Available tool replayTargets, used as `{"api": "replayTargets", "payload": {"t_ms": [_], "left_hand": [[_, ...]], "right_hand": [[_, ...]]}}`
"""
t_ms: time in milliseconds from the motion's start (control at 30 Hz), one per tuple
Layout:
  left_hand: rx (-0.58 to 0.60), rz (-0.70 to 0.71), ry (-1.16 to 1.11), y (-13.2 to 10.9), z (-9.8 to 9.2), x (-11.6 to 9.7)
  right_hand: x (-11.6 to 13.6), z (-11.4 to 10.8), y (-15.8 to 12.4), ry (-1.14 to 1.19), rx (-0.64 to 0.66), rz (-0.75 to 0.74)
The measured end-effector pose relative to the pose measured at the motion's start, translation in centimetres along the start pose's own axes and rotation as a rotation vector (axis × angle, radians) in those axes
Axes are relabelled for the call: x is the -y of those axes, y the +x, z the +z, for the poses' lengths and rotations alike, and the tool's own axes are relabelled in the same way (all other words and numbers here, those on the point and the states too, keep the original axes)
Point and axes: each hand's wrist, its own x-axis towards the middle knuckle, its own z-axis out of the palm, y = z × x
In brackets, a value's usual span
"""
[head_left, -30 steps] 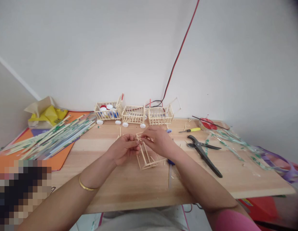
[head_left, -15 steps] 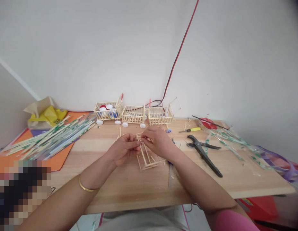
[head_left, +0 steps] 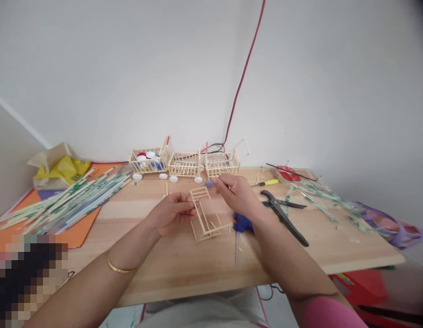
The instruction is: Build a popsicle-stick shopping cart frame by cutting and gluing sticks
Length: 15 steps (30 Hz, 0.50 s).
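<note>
A small open frame of thin wooden sticks (head_left: 204, 217) stands on the wooden table (head_left: 184, 264) in front of me. My left hand (head_left: 172, 214) pinches the frame's left side, fingers closed on it. My right hand (head_left: 237, 193) hovers just right of the frame's far end, with fingertips pinched near a small blue cap (head_left: 208, 184); I cannot make out whether anything is in the pinch. A blue glue gun (head_left: 242, 224) lies under my right wrist.
Three finished stick carts (head_left: 184, 163) stand at the wall, one with bottle caps inside. A pile of wrapped chopsticks (head_left: 66, 200) lies at left on orange paper. Black pliers (head_left: 281, 216), a yellow-handled tool (head_left: 266, 183) and torn wrappers (head_left: 321, 200) lie at right. A red and black cable (head_left: 244, 73) hangs down the wall.
My right hand has left the frame's top end and moved back and to the right, towards the blue cap. The glue gun under it now shows. My left hand still holds the frame.
</note>
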Motion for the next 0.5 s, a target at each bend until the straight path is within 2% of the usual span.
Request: {"api": "replayTargets", "payload": {"t_ms": [167, 300, 400, 500], "left_hand": [[0.019, -0.002, 0.015, 0.3, -0.5, 0.1], [0.007, 0.003, 0.051, 0.0, -0.8, -0.8], [-0.047, 0.012, 0.116, -0.4, -1.0, -1.7], [-0.123, 0.085, 0.227, -0.5, -1.2, -2.5]], "right_hand": [[-0.2, -1.5, -0.6, 0.066, -0.158, -0.018], [-0.2, -3.2, -2.0, 0.079, -0.269, 0.002], [-0.7, -4.1, -3.7, 0.067, -0.304, 0.027], [-1.5, -4.0, -5.8, 0.053, -0.276, 0.071]]}}
